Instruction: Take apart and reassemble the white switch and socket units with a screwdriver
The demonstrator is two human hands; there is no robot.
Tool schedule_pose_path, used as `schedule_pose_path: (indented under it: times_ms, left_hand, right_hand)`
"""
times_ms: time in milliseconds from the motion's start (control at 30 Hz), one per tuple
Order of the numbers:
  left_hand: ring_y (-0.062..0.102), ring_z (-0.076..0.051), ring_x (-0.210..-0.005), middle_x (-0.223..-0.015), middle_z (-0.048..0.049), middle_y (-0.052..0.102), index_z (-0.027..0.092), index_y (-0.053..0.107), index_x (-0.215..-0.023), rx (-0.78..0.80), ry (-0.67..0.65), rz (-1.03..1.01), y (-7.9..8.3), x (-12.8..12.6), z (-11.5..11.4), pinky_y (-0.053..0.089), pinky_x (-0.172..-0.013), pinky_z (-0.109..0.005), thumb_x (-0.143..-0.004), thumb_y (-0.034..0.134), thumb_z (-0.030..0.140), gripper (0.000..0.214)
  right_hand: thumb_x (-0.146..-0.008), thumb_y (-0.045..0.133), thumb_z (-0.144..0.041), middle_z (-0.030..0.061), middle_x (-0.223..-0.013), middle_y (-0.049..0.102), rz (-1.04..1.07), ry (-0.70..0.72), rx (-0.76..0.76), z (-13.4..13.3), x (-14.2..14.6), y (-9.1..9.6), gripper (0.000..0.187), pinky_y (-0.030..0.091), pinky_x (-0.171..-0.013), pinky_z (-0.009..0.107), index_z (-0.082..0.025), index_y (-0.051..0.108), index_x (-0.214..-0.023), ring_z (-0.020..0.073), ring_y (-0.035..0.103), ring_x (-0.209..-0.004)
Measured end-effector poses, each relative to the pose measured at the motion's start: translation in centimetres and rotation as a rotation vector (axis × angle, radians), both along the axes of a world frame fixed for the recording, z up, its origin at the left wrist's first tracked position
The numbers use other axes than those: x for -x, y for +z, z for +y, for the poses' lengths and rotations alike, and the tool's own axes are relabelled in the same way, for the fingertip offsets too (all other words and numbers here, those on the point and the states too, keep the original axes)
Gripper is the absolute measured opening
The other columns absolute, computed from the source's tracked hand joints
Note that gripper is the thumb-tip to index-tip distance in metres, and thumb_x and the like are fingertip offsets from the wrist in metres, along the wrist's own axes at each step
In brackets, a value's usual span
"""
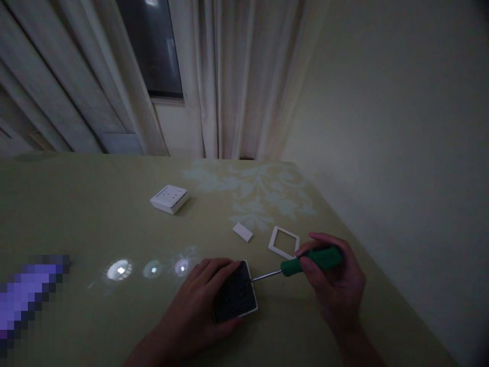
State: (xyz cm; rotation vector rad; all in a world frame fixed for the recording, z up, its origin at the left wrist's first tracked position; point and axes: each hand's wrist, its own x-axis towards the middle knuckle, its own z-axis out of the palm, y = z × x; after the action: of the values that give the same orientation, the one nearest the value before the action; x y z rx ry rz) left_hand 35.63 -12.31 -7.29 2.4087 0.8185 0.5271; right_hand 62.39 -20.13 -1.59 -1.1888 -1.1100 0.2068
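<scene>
My left hand (pixel 198 300) grips a square switch module (pixel 235 298) with a white rim and dark inner face, holding it tilted on the table. My right hand (pixel 336 278) is closed around the green handle of a screwdriver (pixel 311 260). The metal shaft points left and its tip meets the module's right upper edge. A white square frame (pixel 284 241) lies just beyond the screwdriver. A small white rectangular piece (pixel 243 232) lies to the frame's left.
A complete white wall switch (pixel 170 198) sits farther back on the yellow-green table (pixel 95 214). Three light reflections (pixel 153 268) shine on the tabletop at left. Curtains and a dark window stand behind; a plain wall runs along the right edge.
</scene>
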Motion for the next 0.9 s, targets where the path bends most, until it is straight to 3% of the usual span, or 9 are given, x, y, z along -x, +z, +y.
schedule_pose_path:
  times_ms: [333, 733, 900]
  left_hand:
    - [0.061, -0.037, -0.135, -0.153, -0.0078, 0.063, 0.039, 0.043, -0.161, -0.014, -0.014, 0.001, -0.05, 0.18, -0.09, 0.054, -0.113, -0.058, -0.084, 0.087, 0.036, 0.089]
    - [0.061, -0.037, -0.133, -0.152, -0.0076, 0.063, 0.039, 0.044, -0.160, -0.033, 0.011, -0.007, -0.15, -0.05, -0.32, 0.055, -0.112, -0.058, -0.082, 0.088, 0.032, 0.090]
    - [0.062, -0.038, -0.133, -0.152, -0.0091, 0.063, 0.039, 0.044, -0.160, -0.037, 0.013, -0.017, -0.25, -0.05, -0.41, 0.055, -0.111, -0.059, -0.082, 0.088, 0.034, 0.090]
  right_hand:
    - [-0.087, 0.086, -0.022, 0.0007, -0.086, 0.077, -0.001, 0.003, 0.012, -0.22, 0.24, 0.20, 0.036, 0.065, -0.068, 0.032, -0.027, 0.074, -0.120, 0.0196, 0.074, -0.073]
    - [-0.087, 0.084, -0.020, 0.0005, -0.087, 0.076, -0.015, 0.004, 0.011, -0.17, -0.03, -0.14, 0.038, 0.066, -0.070, 0.030, -0.027, 0.073, -0.123, 0.0183, 0.074, -0.074]
    - [-0.086, 0.085, -0.020, 0.0021, -0.086, 0.076, -0.059, -0.009, 0.003, -0.41, 0.32, 0.39, 0.037, 0.068, -0.069, 0.034, -0.027, 0.074, -0.121, 0.0210, 0.075, -0.074]
